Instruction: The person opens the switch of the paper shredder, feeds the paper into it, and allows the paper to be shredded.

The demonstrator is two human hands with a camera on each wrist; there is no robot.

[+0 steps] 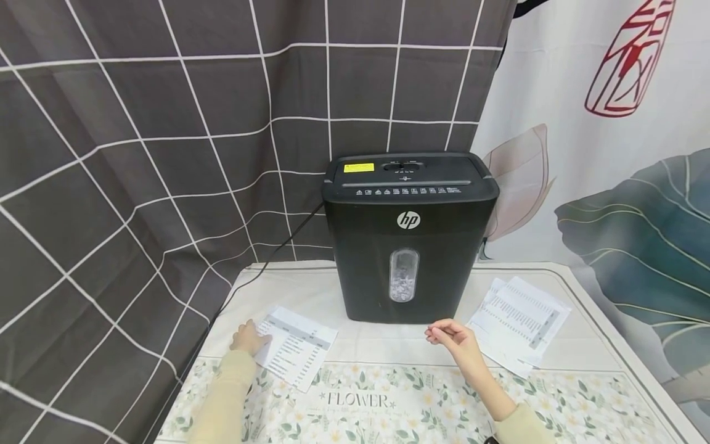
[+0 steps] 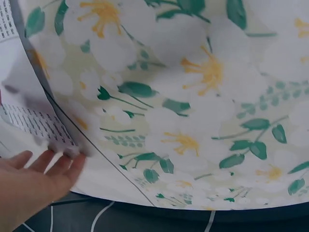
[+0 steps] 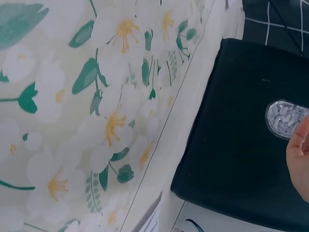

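My left hand [image 1: 249, 338] is at the left edge of a printed paper sheet [image 1: 295, 350] lying on the table. In the left wrist view, the left fingers [image 2: 58, 169] touch the border of this sheet, with the thumb apart from them. A black HP paper shredder [image 1: 366, 259] stands upright at the back; paper bits show through its window [image 1: 403, 287]. In front of its lower right part, my right hand [image 1: 459, 347] hovers with loosely bent fingers and holds nothing visible. Only part of that hand appears in the right wrist view.
More printed sheets [image 1: 521, 317] overlap on the table's right side. A floral mat [image 1: 410, 413] covers the front of the white table [image 1: 577, 345]. From the shredder a black cord [image 1: 261, 271] runs left along a dark grid curtain [image 1: 222, 154].
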